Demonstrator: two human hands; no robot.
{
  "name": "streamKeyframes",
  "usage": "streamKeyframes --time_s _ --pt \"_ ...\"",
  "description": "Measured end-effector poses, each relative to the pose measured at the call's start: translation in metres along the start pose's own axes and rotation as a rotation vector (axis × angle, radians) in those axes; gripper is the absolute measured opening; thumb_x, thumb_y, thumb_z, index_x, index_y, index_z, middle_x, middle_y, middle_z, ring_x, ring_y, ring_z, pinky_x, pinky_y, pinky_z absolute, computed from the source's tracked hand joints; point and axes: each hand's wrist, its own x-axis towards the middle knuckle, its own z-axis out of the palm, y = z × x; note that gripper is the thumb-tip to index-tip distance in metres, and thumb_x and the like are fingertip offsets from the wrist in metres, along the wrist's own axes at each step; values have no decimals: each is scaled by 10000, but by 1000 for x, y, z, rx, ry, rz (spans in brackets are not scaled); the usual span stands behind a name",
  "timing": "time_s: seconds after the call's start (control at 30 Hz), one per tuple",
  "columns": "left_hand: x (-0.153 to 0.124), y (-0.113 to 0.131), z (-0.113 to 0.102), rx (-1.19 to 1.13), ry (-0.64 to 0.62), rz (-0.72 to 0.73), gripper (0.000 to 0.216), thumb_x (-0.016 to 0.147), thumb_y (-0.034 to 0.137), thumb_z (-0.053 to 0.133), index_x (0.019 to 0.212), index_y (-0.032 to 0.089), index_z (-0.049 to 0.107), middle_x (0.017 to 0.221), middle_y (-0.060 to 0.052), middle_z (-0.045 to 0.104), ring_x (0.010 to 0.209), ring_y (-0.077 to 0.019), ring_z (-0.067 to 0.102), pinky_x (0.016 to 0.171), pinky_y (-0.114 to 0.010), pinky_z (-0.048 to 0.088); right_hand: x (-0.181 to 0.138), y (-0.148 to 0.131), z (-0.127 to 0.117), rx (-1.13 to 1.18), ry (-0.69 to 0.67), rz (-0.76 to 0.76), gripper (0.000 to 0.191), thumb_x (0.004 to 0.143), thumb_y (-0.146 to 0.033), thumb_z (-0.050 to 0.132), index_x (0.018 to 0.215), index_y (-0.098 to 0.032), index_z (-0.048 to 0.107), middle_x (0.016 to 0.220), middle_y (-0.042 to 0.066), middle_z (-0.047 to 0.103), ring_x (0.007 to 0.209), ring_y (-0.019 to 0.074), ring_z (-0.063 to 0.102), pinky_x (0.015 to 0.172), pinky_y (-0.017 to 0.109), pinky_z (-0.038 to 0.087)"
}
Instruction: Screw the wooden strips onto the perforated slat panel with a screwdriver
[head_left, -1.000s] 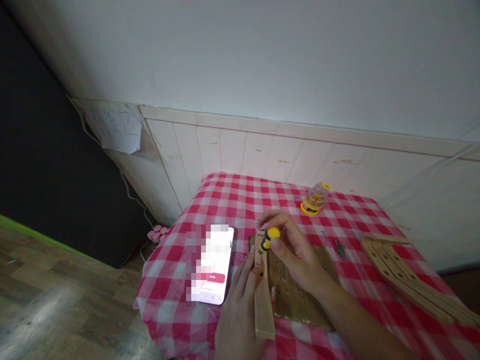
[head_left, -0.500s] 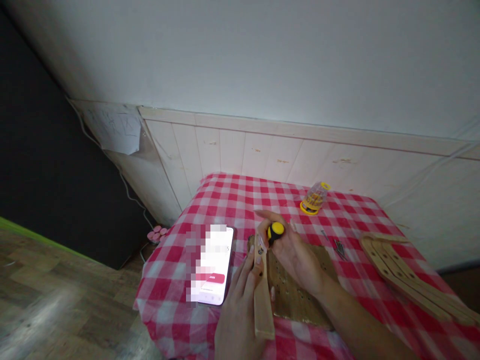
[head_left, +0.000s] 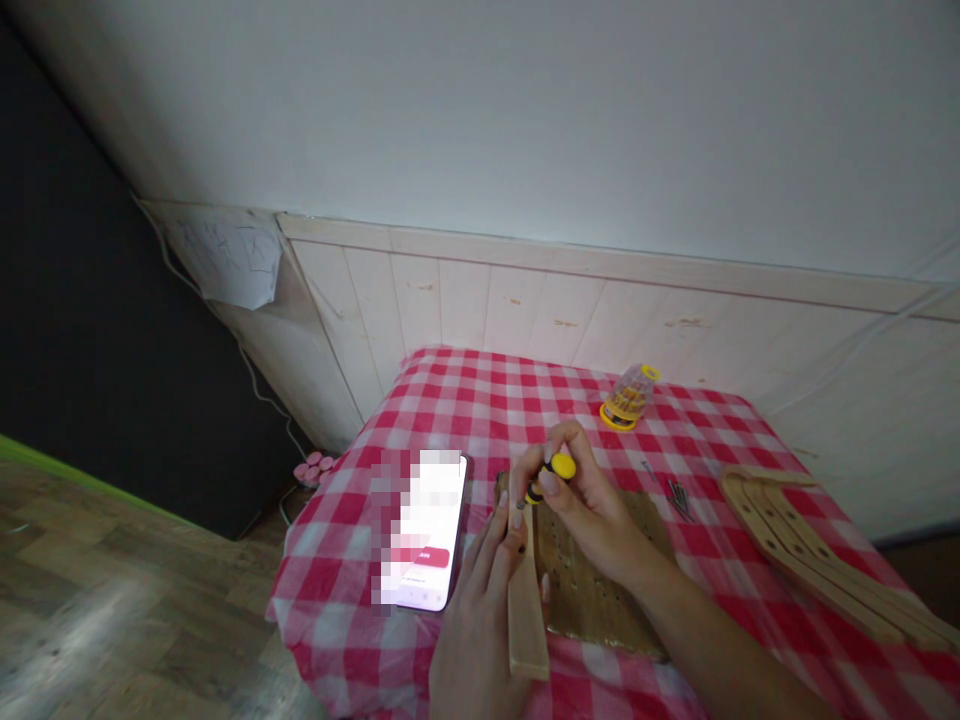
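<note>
My right hand [head_left: 581,500] pinches a small yellow-and-black screwdriver [head_left: 549,475], whose tip points down at the far end of a light wooden slat [head_left: 525,610]. My left hand [head_left: 480,590] lies on the slat's left side with fingers stretched along it, pressing it down. The slat rests on a brown wooden board with rows of holes [head_left: 600,590], on the red-and-white checked tablecloth [head_left: 480,400].
A lit phone [head_left: 424,530] lies left of the board. A yellow bit holder [head_left: 628,396] stands at the back. Loose screws [head_left: 679,495] lie right of the board. Several wooden slats [head_left: 810,560] are stacked at the right edge. Wall panelling runs behind the table.
The screwdriver's yellow cap shifted and turned between my right fingers while its tip stayed at the slat's far end. My left hand and the slat stayed put.
</note>
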Motion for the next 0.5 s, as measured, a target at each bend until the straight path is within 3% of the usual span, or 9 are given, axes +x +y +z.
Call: streamKeyframes --time_s 0.07,0.2,0.3,0.5 --pt "1 1 -1 -13 6 -12 617 988 92 508 1591 198 432 1597 -163 574 1484 -308 560 1116 -503 599 0 2 2 4 13 7 299 1017 -570 655 1038 -328 480 797 -47 565 687 176 530 679 324 498" --pt "3 2 -1 -25 23 -8 601 997 81 494 1577 228 444 1602 -147 573 1473 -301 573 1119 -500 600 1 4 5 22 87 36 541 984 -787 479 1148 -293 625 822 -3 532 708 211 492 727 388 508" --pt "3 2 -2 -32 20 -22 603 989 84 494 1572 232 453 1598 -137 580 1457 -296 590 1119 -492 603 0 4 3 14 82 69 539 1043 -721 411 1168 -279 693 877 23 555 778 220 532 803 396 519" --pt "0 0 0 -16 -12 -22 674 957 89 527 1612 206 413 1636 -148 537 1514 -309 525 1140 -499 583 -1 -3 -4 -259 9 -48 383 1025 -634 587 1028 -272 713 981 50 611 924 224 597 858 366 516"
